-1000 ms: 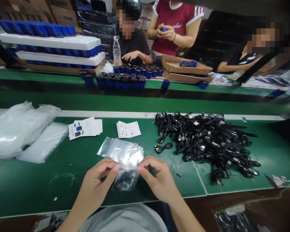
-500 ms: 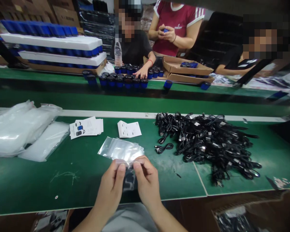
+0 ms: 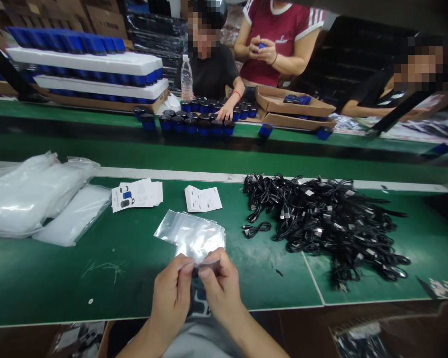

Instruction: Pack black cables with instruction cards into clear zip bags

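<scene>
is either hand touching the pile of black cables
No, the left hand and right hand pinch the top of a small clear bag, well apart from the pile of black cables.

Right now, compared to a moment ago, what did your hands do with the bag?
The left hand and right hand moved together toward the middle. Their fingers now pinch the top of the small bag close together. The black cables and stack of clear bags stayed put.

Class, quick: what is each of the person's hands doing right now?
Left hand: closed, pinching the top edge of a clear plastic bag.
Right hand: closed, pinching the same bag's top edge.
</scene>
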`<state>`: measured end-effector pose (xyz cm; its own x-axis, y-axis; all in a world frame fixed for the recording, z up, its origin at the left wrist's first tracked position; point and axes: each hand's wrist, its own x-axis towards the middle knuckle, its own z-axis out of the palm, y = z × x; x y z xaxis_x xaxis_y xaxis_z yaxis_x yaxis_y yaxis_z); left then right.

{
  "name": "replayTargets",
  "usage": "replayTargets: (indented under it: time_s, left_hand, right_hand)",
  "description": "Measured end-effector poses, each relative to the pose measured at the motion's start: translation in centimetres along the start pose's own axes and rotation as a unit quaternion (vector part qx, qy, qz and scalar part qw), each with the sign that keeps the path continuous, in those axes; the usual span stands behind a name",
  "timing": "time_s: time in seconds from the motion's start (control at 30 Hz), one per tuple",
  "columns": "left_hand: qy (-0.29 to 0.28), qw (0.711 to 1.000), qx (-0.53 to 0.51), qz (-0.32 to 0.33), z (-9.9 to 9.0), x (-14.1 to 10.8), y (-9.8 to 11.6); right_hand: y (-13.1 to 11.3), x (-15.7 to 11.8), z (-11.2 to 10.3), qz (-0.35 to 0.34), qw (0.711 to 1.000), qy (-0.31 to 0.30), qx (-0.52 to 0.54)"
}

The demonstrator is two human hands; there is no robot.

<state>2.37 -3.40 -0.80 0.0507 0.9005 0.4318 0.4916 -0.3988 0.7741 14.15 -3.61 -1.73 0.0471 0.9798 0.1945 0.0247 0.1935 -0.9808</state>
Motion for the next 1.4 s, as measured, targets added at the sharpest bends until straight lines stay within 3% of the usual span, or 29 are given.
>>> replayTargets:
  time_s: [0.2, 0.43, 0.7, 0.83, 1.17, 1.3, 1.4]
  left_hand:
    - [-0.081, 0.992, -0.062, -0.077, -1.3, 1.1, 0.5]
    - [-0.125, 0.979, -0.117, -0.112, -1.6, 1.8, 1.3]
    - [-0.09, 0.99, -0.078, -0.081, -1.6, 1.1, 0.9]
    - [-0.098, 0.986, -0.074, -0.11, -1.7, 1.2, 0.8]
    - [-0.069, 0.976, -0.1, -0.179, -3.1, 0.7, 0.0]
    - [-0.101, 0.974, -0.101, -0.175, -3.5, 0.9, 0.1]
    - [-0.082, 0.981, -0.074, -0.159, -5.3, 0.1, -0.4]
  right_hand:
    - [-1.8, 1.2, -2.3, -0.011, 0.997, -0.056, -0.05]
    - [-2.3, 1.2, -2.5, -0.029, 0.997, -0.06, -0.035]
    - [-2.1, 0.7, -1.9, -0.082, 0.99, -0.035, -0.107]
    - [-2.2, 0.9, -1.9, -0.039, 0.989, -0.08, -0.122]
    - [-2.2, 0.7, -2.1, 0.014, 0.988, -0.103, -0.114]
    - [-2.4, 0.5, -1.4, -0.028, 0.989, -0.08, -0.124]
    - [-2.9, 0.6, -0.8, -0.065, 0.978, -0.144, -0.134]
